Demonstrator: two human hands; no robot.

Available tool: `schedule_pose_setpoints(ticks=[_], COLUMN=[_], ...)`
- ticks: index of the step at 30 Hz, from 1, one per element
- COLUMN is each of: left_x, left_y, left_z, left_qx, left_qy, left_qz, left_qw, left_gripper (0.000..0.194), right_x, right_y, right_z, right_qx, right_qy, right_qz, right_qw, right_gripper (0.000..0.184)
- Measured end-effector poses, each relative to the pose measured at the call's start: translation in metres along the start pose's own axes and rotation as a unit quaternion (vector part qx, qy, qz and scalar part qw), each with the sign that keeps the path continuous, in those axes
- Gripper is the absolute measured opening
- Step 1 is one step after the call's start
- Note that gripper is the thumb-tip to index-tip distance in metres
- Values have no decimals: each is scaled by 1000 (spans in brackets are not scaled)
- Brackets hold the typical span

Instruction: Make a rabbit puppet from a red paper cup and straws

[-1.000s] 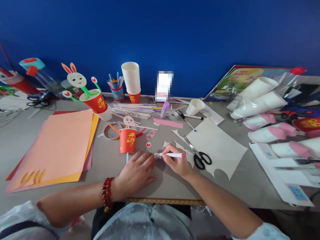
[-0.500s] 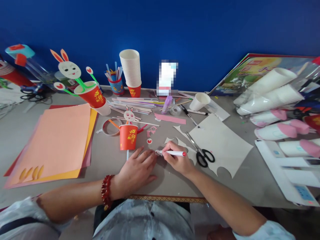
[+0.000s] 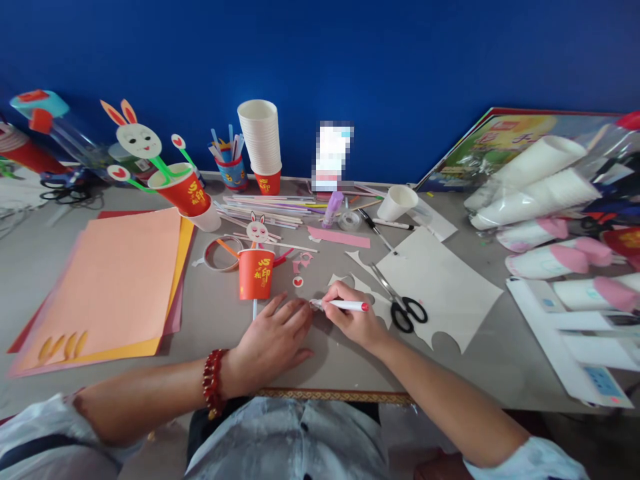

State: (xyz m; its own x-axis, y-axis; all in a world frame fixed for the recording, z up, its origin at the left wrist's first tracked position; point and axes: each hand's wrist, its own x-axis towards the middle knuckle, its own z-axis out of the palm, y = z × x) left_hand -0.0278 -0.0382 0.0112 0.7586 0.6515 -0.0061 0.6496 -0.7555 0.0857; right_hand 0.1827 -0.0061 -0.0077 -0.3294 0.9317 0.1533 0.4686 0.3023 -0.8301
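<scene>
My right hand grips a white felt-tip pen with a red end, its tip pointing left. At the tip, beside my left fingertips, lies a small pale piece that is mostly hidden. My left hand rests palm down on the desk with its fingers stretched out. Just beyond it stands a red paper cup with a rabbit face above it and a pale straw below. A small white disc with a red heart lies past my fingertips, near pink paper scraps.
Black-handled scissors lie on cut white paper to the right. Coloured sheets are stacked at left. Behind are a tape roll, straws, a cup stack and a larger rabbit cup. Bagged cups lie at right.
The view has shifted very slightly. Both hands and the pen stay in nearly the same place.
</scene>
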Motion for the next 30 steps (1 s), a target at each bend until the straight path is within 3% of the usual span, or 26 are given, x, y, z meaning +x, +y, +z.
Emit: schedule_pose_setpoints(ticks=[30], left_x=[0], left_y=[0], left_z=[0], left_qx=[5], left_qy=[-6], left_qz=[-3], left_qw=[1000], left_gripper=[62], right_x=[-1], right_y=[-1], right_z=[-2], right_qx=[15], right_qy=[4], right_qz=[6], right_qw=[1000], right_gripper=[12])
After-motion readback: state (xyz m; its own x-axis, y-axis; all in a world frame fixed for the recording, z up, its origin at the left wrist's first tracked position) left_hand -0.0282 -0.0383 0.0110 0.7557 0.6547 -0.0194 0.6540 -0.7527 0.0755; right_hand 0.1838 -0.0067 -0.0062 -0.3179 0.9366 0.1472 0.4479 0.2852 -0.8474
